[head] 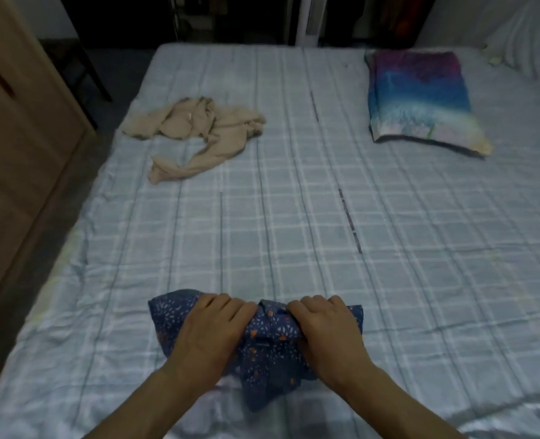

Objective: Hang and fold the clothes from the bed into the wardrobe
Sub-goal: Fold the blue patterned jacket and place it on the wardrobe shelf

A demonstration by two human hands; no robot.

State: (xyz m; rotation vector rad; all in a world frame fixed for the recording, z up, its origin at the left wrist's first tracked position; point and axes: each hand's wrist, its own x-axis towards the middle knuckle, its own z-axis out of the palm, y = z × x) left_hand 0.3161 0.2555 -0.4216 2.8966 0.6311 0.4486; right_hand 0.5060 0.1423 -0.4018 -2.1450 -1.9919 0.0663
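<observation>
Looking down, bed (294,201): it fills almost all my view, covered by a pale blue checked sheet (404,255) that is a little wrinkled at 7 o'clock.
Wooden furniture (18,137): at 9 o'clock, a tall brown panel just beside the bed edge. I cannot tell if it is the wardrobe.
Pillow (420,99): at 1 o'clock, lying flat on the sheet. Its cover goes from purple through blue to a pale colour.
Beige garment (195,125): at 11 o'clock, crumpled and not folded. One long part trails toward the middle of the bed, and it is well apart from the hands.
Blue garment (268,337): at 6 o'clock, near the bed edge closest to me. It is dark blue with small white and orange specks, bunched into a thick bundle on the sheet.
Left hand (211,331): at the 9 o'clock side of the bundle, fingers curled over the top of the cloth, gripping it.
Right hand (328,331): at the 3 o'clock side, fingers curled the same way, gripping the cloth. I see a fold of cloth between the two hands, which are near but do not touch.
</observation>
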